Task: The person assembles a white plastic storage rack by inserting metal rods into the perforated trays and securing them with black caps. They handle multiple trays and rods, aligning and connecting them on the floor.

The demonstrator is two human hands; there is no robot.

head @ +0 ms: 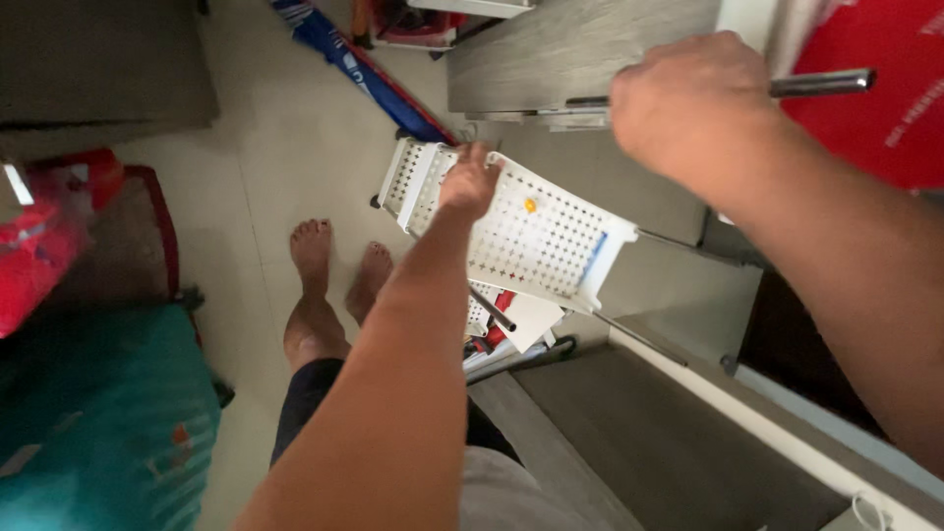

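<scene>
Gripping one white perforated tray at centre frame, the left hand curls its fingers over the tray's upper rim. Right hand, upper right, is fisted around one metal rod. Two bare feet stand on pale floor, open toward upper left. One red package fills the top right corner.

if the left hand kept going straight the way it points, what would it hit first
The left hand already rests on the near edge of the white perforated tray. Pushed further along its reach, it would probably meet the tray's rim first, then the grey cabinet behind, though depth is hard to judge.
</scene>
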